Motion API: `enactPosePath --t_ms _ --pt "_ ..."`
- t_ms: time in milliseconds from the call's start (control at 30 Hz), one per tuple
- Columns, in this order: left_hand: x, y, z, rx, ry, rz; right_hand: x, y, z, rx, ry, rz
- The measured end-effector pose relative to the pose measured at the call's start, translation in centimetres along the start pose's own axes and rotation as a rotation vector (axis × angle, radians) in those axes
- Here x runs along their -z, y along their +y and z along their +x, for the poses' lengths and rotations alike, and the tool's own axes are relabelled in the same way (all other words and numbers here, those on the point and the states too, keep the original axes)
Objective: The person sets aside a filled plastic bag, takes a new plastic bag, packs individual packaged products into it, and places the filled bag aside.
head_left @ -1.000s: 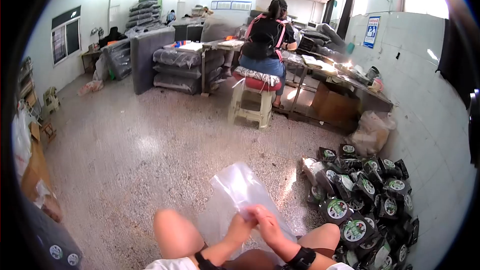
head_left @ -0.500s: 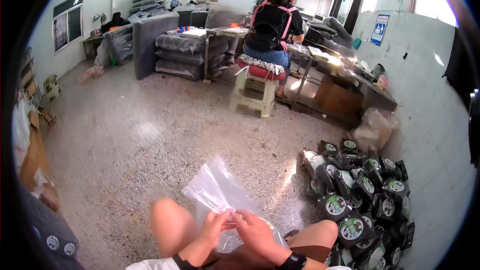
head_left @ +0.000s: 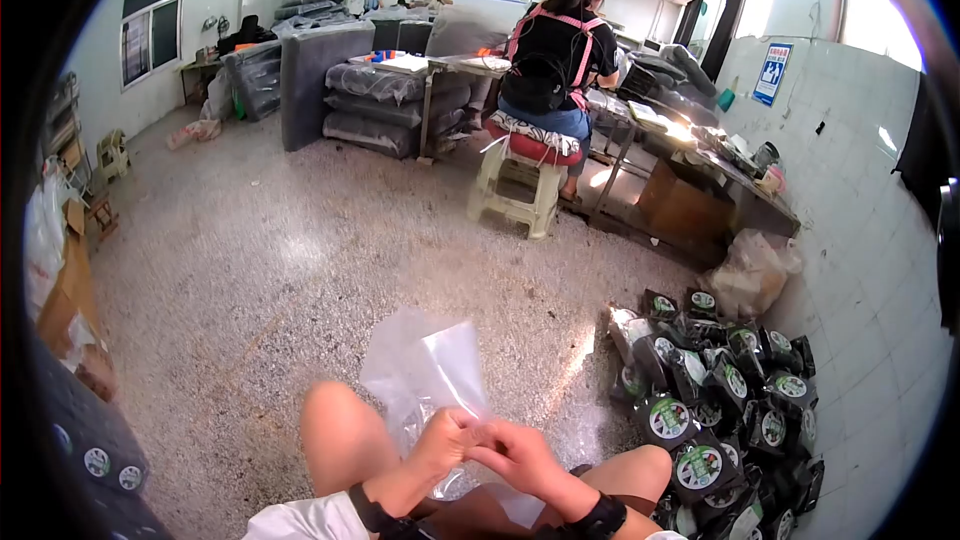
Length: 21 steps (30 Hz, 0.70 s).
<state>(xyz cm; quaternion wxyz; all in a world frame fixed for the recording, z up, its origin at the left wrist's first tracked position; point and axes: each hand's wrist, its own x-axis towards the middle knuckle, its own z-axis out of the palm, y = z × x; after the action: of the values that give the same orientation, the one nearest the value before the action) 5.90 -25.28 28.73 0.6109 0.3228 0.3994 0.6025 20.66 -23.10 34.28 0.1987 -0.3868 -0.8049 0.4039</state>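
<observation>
A clear plastic bag [head_left: 425, 365] hangs between my knees, its sheet spread upward and away from me. My left hand [head_left: 440, 448] is closed on the bag's edge, fingers curled. Touching it from the right, my right hand [head_left: 515, 452] pinches the same plastic with thumb and fingers. The exact spot of the grip is hidden behind the fingers. More of the clear film drapes below my hands over my lap.
To my right lies a heap of black packages with round green-and-white labels [head_left: 700, 465]. Dark stacked items [head_left: 95, 450] with similar labels stand at left. Ahead, a person [head_left: 555, 50] sits on a plastic stool [head_left: 518, 190] at a worktable [head_left: 640, 125]. A cardboard box [head_left: 685, 202] sits beneath it.
My hands have turned and drawn closer together on the bag, the left one now more fist-like. The plastic has shifted and folded over at the top. The camera view has tilted slightly.
</observation>
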Motion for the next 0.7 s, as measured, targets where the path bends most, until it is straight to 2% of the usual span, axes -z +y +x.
enactPosePath --t_ms 67,100,133,200,233,267,300,333,367,400,433,467,500,533,567,600,633,667,700 --pt "1.4 0.9 0.4 0.068 -0.299 0.25 1.6 2.3 -0.5 0.23 0.132 -0.319" --pt "0.4 2.0 -0.6 0.182 -0.016 0.187 3.4 4.2 -0.3 0.268 0.26 -0.337" --pt "1.4 2.7 -0.5 0.189 -0.014 0.191 5.5 6.6 -0.5 0.298 0.388 -0.347" --pt "4.0 4.5 0.0 -0.245 -0.135 0.472 10.8 9.3 -0.3 0.015 0.674 -0.068" --pt "2.9 4.8 0.5 -0.384 -0.068 0.503 10.1 7.4 0.2 0.065 0.686 0.097" --pt "1.3 3.9 1.6 -0.397 -0.07 0.543 8.5 5.3 0.8 0.1 0.696 0.268" --pt "-0.4 2.7 2.0 -0.381 -0.077 0.59 6.8 5.2 1.4 0.105 0.564 0.124" --pt "-2.8 3.6 1.3 -0.277 -0.133 0.405 5.2 6.2 2.0 0.098 0.426 0.0" --pt "-4.4 4.9 1.1 -0.171 -0.175 0.215 5.1 8.5 2.9 -0.005 0.302 -0.273" --pt "-1.9 4.4 2.0 -0.387 -0.199 -0.019 8.1 12.1 3.5 -0.123 0.308 -0.168" --pt "0.5 7.1 3.2 -0.248 -0.145 0.085 11.1 15.7 4.0 -0.239 0.324 -0.064" --pt "2.4 8.4 3.6 -0.088 -0.093 0.188 13.4 16.9 2.7 -0.161 0.374 0.675" --pt "3.6 7.2 3.0 -0.022 -0.09 0.204 13.4 12.9 2.0 0.079 0.611 -0.191" --pt "4.1 6.7 3.2 0.007 -0.103 0.24 13.7 13.3 2.8 0.047 0.653 0.21" --pt "3.5 6.0 2.6 0.068 -0.111 0.258 14.7 12.0 2.5 0.108 0.669 -0.357" --pt "2.4 5.5 1.7 -0.006 -0.107 0.559 15.7 10.0 2.3 0.203 0.669 -0.597" --pt "1.6 5.3 1.7 -0.119 -0.119 0.853 16.4 8.1 2.2 0.178 0.689 -0.637" --pt "2.3 4.9 2.4 -0.1 -0.137 0.857 17.1 7.5 2.2 0.231 0.681 -0.718" --pt "3.9 4.9 3.8 -0.179 -0.02 1.223 17.4 6.7 1.5 0.29 0.69 -0.841"
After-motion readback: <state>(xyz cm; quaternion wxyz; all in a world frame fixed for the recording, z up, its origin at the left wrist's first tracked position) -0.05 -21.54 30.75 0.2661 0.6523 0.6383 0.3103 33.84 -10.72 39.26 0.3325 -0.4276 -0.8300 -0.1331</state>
